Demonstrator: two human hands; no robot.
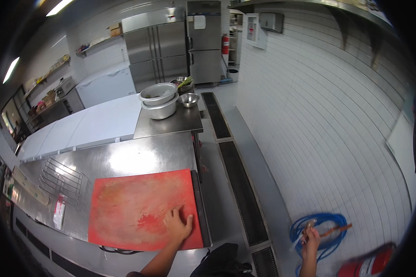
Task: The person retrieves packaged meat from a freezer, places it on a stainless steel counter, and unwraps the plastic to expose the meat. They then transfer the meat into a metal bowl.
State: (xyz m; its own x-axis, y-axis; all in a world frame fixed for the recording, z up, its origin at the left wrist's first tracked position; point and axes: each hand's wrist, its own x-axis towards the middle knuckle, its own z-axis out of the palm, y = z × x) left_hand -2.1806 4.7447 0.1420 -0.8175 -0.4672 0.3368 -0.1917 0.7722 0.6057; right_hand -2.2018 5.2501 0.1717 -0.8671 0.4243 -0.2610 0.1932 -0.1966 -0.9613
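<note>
A worn red cutting board [131, 204] lies on the stainless steel table [100, 162]. My left hand [178, 223] rests on the board's right part with its fingers apart, beside a darker red stain. Out to the right, my right hand [311, 240] is raised off the table, its fingers closed on a small brownish object [309, 226] whose kind I cannot tell. Behind that hand a coiled blue hose [341, 239] hangs by the white tiled wall. A wire rack [62, 180] and a white and red packet [59, 211] lie left of the board.
Stacked metal pots [159, 107] and a steel bowl [189, 99] stand at the table's far end. Floor drain grates [242, 194] run between table and wall. A red fire extinguisher [367, 265] is at lower right. Steel refrigerators [156, 48] stand at the back.
</note>
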